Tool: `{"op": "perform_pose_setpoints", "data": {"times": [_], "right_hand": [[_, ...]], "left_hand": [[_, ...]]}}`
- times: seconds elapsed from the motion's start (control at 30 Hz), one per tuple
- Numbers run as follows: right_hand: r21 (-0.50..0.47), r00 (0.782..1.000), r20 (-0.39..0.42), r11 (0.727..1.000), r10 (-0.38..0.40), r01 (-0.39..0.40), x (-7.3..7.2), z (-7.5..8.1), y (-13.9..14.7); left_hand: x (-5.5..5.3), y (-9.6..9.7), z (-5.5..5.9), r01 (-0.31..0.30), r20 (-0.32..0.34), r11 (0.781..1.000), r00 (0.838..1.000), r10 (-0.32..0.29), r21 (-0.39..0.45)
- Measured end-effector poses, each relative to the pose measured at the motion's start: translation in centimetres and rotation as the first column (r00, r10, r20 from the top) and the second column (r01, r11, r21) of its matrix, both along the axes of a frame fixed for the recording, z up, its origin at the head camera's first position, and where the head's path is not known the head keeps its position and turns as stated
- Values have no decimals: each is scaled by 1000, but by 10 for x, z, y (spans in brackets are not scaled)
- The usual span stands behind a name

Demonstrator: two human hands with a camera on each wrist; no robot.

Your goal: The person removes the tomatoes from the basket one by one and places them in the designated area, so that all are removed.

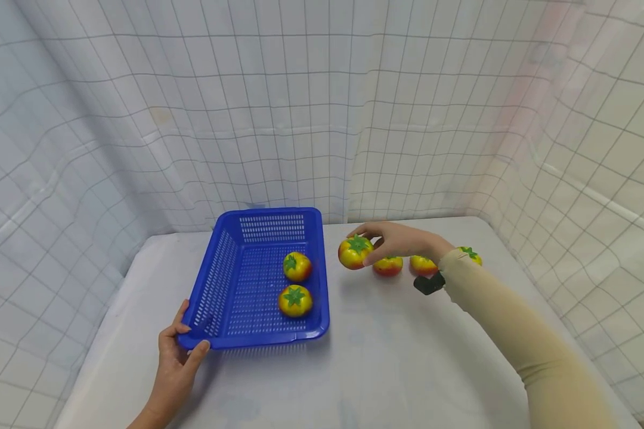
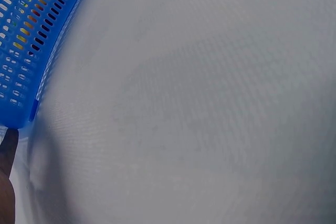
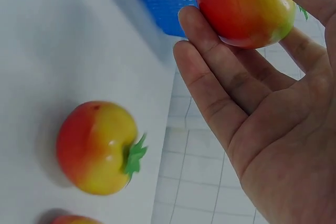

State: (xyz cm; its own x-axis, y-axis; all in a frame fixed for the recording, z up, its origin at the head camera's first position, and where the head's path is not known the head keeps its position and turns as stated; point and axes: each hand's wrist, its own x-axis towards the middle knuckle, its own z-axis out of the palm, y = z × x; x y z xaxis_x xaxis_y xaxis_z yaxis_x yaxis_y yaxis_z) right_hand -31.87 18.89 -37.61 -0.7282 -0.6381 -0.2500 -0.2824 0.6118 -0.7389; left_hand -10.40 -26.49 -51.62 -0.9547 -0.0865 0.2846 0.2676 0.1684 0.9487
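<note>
My right hand pinches a red-and-yellow tomato with a green star-shaped top, held just right of the blue basket. In the right wrist view, thumb and fingers lie round this tomato. The blue plastic basket has slotted walls. Inside it, along the right side, sit two similar tomatoes. My left hand grips the basket's near left corner, thumb on the rim. Only a dark finger of it shows at the basket's corner in the left wrist view.
Behind and under my right arm several more tomatoes stand in a row on the white table: one tomato nearest the basket, another tomato, and one past the wrist. Grid-patterned white sheets enclose the table at back and sides.
</note>
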Motion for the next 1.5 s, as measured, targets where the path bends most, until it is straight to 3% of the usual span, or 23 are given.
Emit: {"op": "perform_pose_setpoints", "data": {"times": [0.6, 0.8, 1.0, 1.2, 1.5], "right_hand": [[-12, 1000, -1, 1000, -20, 19, 25, -27, 46], [-25, 998, 43, 999, -45, 46, 33, -35, 53], [2, 993, 75, 996, -89, 89, 42, -45, 59], [5, 989, 117, 996, -90, 90, 49, -58, 65], [20, 993, 84, 996, -84, 82, 56, -77, 72]], "left_hand": [[0, 1, 1, -2, 7, 1000, 1000, 2, 11], [0, 2, 1, -8, 12, 1000, 1000, 9, -13], [0, 2, 0, 6, -11, 999, 1000, -6, 43], [0, 2, 0, 8, -9, 999, 1000, -8, 41], [0, 2, 1, 16, 4, 999, 1000, -16, 52]]}}
